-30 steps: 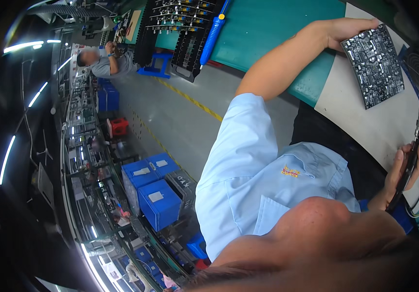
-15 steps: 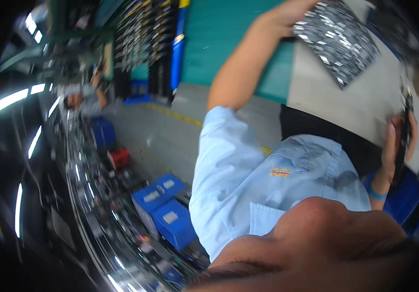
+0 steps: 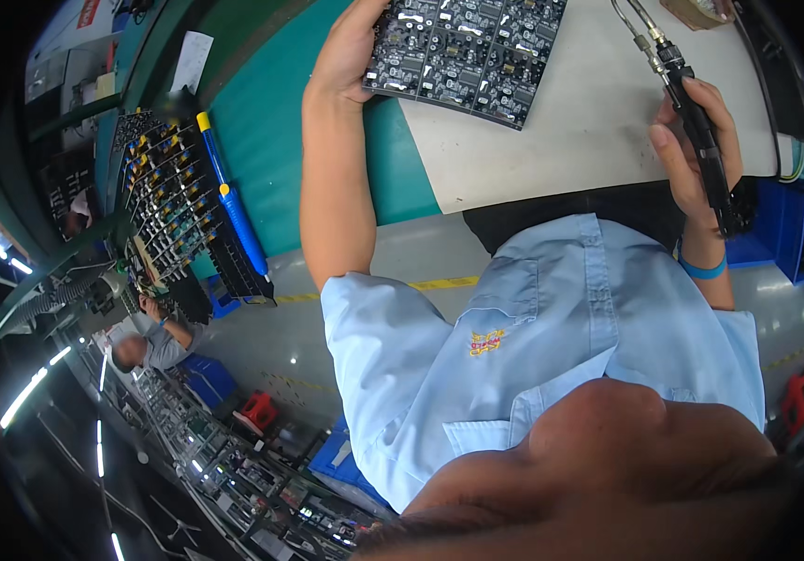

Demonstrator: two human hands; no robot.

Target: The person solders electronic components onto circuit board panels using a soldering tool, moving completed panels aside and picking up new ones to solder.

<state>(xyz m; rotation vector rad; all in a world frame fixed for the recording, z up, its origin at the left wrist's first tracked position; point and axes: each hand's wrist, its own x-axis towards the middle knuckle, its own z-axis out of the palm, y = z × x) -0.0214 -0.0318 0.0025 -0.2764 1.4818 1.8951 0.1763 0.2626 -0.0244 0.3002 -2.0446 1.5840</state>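
My left hand (image 3: 346, 58) grips the left edge of a dark circuit board panel (image 3: 477, 54), divided into several repeated boards with small silvery parts. The panel is tilted over a pale sheet (image 3: 598, 131) on the green bench mat (image 3: 271, 131), and its far edge runs out of the picture. On the right, my right hand (image 3: 706, 154) is closed round the black handle of a soldering iron (image 3: 696, 117). Thin bent metal tubes rise from the iron's front end, and their tips leave the picture at the top. Iron and panel are apart.
A blue and yellow solder sucker (image 3: 236, 210) lies left of the mat, beside a rack of small boards (image 3: 166, 192). A small brownish tray (image 3: 696, 11) sits at the far right. Blue bins (image 3: 785, 229) stand below right. Farther left, a co-worker (image 3: 154, 344) is near a red crate (image 3: 257, 411).
The view has swung, so the bench and both hands appear farther left, and the blur has gone. Panel and iron stay in the same hands; the iron shows more clearly and higher up.
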